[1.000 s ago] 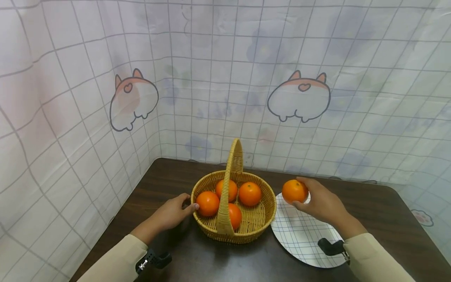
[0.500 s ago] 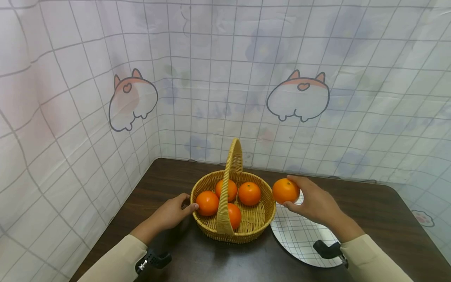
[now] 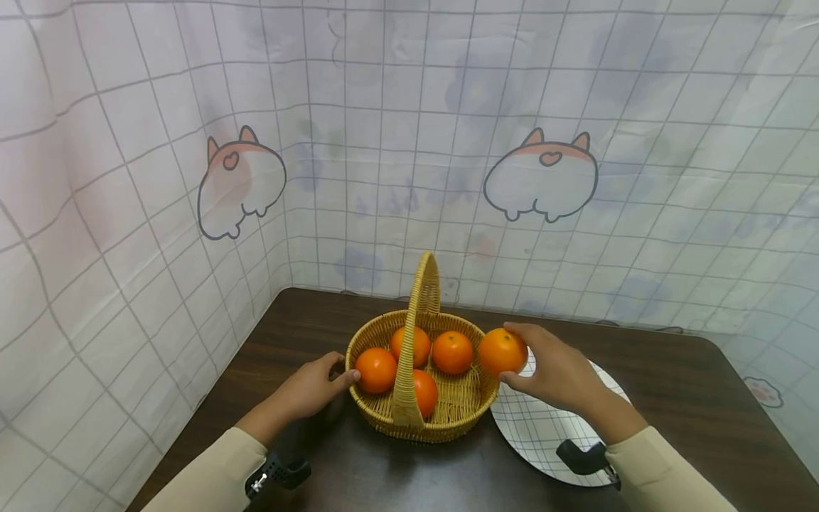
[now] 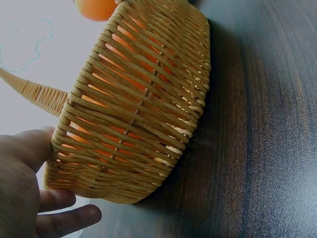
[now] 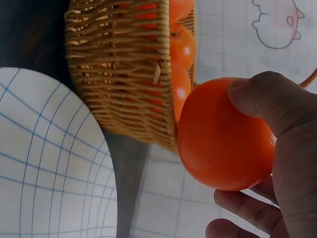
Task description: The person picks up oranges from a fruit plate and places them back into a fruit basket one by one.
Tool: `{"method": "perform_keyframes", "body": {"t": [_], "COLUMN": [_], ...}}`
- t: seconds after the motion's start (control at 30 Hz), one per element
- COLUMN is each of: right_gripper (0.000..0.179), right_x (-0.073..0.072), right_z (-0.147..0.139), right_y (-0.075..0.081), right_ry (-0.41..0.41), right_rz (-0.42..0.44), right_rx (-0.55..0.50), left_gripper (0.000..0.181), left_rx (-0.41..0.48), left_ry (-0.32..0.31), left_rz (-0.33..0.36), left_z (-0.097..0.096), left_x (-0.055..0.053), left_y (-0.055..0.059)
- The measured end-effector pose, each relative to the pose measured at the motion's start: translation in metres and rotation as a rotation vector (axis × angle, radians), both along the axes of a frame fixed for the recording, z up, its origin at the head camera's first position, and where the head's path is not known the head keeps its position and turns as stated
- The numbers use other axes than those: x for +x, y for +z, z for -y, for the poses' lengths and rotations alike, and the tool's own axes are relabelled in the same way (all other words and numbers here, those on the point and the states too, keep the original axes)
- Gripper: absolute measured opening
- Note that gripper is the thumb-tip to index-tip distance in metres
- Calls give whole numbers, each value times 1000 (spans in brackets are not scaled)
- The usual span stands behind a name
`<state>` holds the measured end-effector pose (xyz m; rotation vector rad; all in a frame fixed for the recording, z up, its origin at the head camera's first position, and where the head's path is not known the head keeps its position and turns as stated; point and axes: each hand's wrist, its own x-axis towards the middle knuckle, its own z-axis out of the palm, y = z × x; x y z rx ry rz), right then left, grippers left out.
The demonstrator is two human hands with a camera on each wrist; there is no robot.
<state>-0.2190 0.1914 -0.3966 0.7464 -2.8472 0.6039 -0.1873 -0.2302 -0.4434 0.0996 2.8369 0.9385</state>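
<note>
A yellow wicker basket (image 3: 448, 427) with a tall arched handle (image 3: 406, 387) stands on the table, several oranges (image 3: 376, 370) inside it. At its left side my left hand (image 3: 310, 387) grips the rim, thumb over the edge and fingers along the outside; the left wrist view shows this hand (image 4: 20, 173) against the woven wall. My right hand (image 3: 559, 370) holds another orange (image 3: 502, 352) between thumb and fingers, right at the basket's right rim. In the right wrist view this orange (image 5: 223, 139) overlaps the rim.
A white plate (image 3: 544, 441) with a grid pattern lies right of the basket, under my right forearm. The dark wooden table (image 3: 704, 398) ends at a grid-patterned cloth (image 3: 409, 142) hanging behind and to the left.
My right hand has carried its orange leftward from over the plate to the basket's right rim. The left hand and the basket have stayed in place.
</note>
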Motion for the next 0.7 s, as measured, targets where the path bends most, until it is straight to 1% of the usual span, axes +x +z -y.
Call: {"method": "perform_keyframes", "body": {"t": [0.3, 0.43, 0.7], "right_gripper": [80, 80, 80], "right_x": [2, 3, 6], "right_z": [10, 14, 18], "right_y": [-2, -3, -1], "right_ry": [44, 56, 71], "right_rz": [-10, 3, 21], "right_rx": [-18, -14, -4], "left_gripper": [58, 57, 57], "left_rx": [-3, -1, 1], "left_ry": [-1, 2, 3], "left_rz": [1, 2, 0], "left_z": [0, 0, -1], "left_x": [0, 0, 1], "left_y": [0, 1, 1]}}
